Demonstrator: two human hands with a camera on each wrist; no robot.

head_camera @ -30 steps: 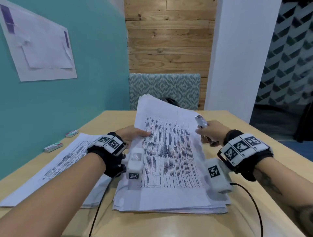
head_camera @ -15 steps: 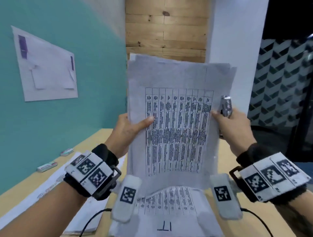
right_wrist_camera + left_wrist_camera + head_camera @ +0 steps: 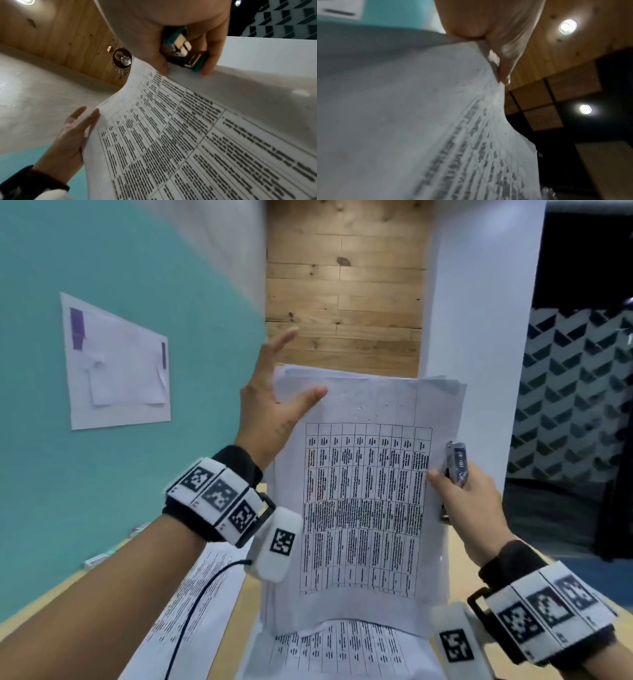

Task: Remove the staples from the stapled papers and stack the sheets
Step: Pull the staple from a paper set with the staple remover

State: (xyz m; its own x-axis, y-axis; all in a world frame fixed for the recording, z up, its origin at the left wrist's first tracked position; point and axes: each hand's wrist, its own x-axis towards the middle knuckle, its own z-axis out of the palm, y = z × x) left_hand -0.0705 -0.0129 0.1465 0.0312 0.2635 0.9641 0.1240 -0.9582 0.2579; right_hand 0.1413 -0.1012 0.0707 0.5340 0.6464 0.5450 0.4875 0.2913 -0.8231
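Observation:
I hold a bundle of printed table sheets [image 3: 363, 508] upright above the table. My left hand [image 3: 274, 395] is at its top left corner, fingers straight and spread upward, thumb lying across the front of the corner [image 3: 498, 44]. My right hand [image 3: 459, 498] grips a small teal-and-metal stapler [image 3: 457, 462] and its thumb pinches the bundle's right edge. In the right wrist view the stapler [image 3: 185, 54] sits between thumb and fingers just behind the paper [image 3: 205, 135]. No staple is visible in the bundle.
A stack of printed sheets [image 3: 342, 652] lies on the wooden table [image 3: 457, 546] below the bundle. Another pile of sheets [image 3: 205, 594] lies to the left. Two small boxes [image 3: 99, 558] sit by the teal wall, which has a sheet taped to it [image 3: 116, 364].
The bundle was lifted off the table stack and stood upright. My left hand has slid from its middle left edge up to the top corner, fingers now spread. The right hand's grip is unchanged.

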